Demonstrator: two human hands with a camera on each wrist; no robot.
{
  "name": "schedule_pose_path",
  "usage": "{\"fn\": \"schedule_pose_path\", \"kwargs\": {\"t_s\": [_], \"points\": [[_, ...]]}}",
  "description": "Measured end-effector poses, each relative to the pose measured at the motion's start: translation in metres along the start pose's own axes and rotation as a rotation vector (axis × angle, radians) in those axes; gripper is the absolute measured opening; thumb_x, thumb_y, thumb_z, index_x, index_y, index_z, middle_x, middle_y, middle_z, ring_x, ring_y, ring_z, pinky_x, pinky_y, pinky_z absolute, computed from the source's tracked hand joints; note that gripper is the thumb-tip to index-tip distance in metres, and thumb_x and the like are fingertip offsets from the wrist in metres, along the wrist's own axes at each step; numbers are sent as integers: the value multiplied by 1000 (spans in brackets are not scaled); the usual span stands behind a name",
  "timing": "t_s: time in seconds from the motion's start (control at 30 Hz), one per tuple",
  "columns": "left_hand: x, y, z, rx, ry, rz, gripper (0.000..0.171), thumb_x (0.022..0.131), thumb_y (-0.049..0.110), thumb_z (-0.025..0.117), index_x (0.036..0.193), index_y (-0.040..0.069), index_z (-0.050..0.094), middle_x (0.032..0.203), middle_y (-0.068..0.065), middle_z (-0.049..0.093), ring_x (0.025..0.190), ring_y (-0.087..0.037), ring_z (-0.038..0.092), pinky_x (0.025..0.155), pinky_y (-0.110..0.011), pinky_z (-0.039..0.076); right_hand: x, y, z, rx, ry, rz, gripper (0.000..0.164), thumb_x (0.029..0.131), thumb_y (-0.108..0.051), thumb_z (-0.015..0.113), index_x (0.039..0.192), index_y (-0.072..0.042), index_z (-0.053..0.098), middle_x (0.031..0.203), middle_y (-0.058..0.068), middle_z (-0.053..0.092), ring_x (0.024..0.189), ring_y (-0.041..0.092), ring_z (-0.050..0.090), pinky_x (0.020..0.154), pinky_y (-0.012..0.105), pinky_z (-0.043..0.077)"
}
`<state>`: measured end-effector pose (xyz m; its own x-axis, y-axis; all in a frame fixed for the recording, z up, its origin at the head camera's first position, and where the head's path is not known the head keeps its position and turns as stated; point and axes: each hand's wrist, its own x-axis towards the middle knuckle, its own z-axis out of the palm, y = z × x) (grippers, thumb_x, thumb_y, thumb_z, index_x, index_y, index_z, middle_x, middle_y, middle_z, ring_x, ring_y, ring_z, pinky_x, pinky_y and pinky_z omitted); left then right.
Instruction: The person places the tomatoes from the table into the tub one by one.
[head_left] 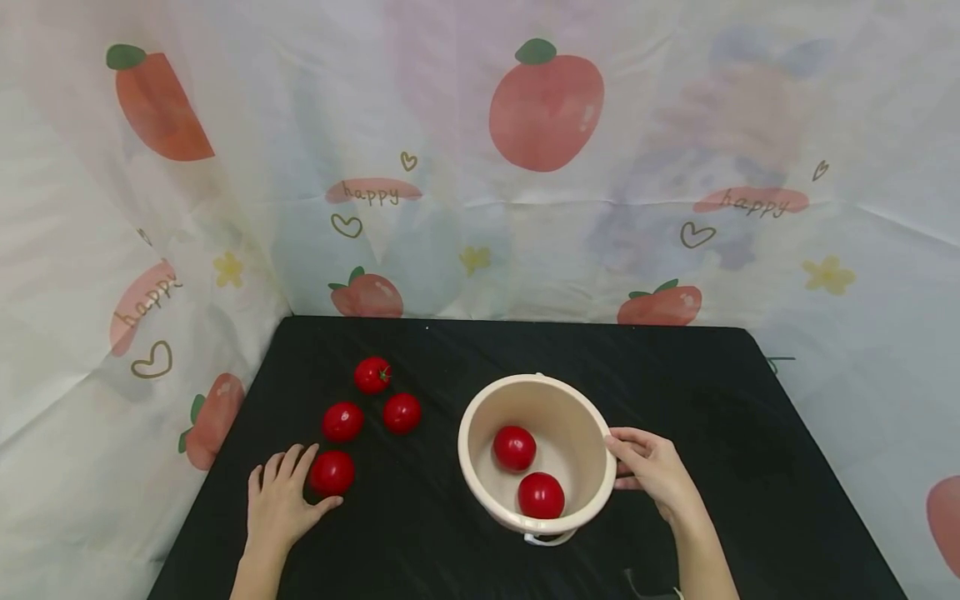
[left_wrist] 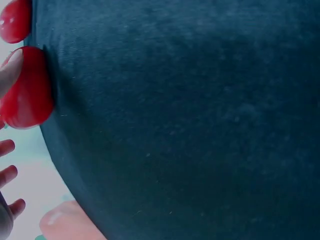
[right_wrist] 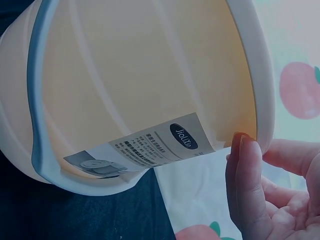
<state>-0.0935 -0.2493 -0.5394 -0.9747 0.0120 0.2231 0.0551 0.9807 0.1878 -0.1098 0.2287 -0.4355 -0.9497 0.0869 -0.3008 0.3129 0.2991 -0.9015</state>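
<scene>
My left hand is spread beside a red tomato, fingers along its left and far side and thumb on the near side. In the left wrist view the thumb overlaps that tomato while the other fingers stand apart. My right hand pinches the right rim of a cream plastic bucket between thumb and fingers. Two tomatoes lie inside on the bucket floor, one farther back and one nearer. A paper label shows on the bucket's outer wall in the right wrist view.
Beyond the left hand, three more tomatoes sit grouped on the black-covered table. The bucket's handle hangs down at its near side. A fruit-printed curtain borders the table at the back and sides.
</scene>
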Motion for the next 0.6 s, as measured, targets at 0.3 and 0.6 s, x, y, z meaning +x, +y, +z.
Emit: {"fn": "schedule_pose_path", "kwargs": {"t_s": [0.3, 0.6], "points": [[2, -5, 13, -26, -43, -4, 84, 57, 54, 78, 124, 11, 52, 123, -18, 48, 111, -38, 38, 92, -62, 26, 0, 0, 1, 7, 3, 2, 43, 89, -19, 59, 120, 10, 50, 94, 15, 66, 65, 15, 62, 58, 30, 55], [3, -7, 19, -28, -28, 4, 84, 55, 52, 80, 122, 10, 52, 120, -19, 49, 109, -38, 40, 88, -61, 29, 0, 1, 0, 9, 1, 4, 45, 89, -21, 59, 121, 9, 50, 92, 15, 66, 65, 15, 62, 57, 30, 55]]}}
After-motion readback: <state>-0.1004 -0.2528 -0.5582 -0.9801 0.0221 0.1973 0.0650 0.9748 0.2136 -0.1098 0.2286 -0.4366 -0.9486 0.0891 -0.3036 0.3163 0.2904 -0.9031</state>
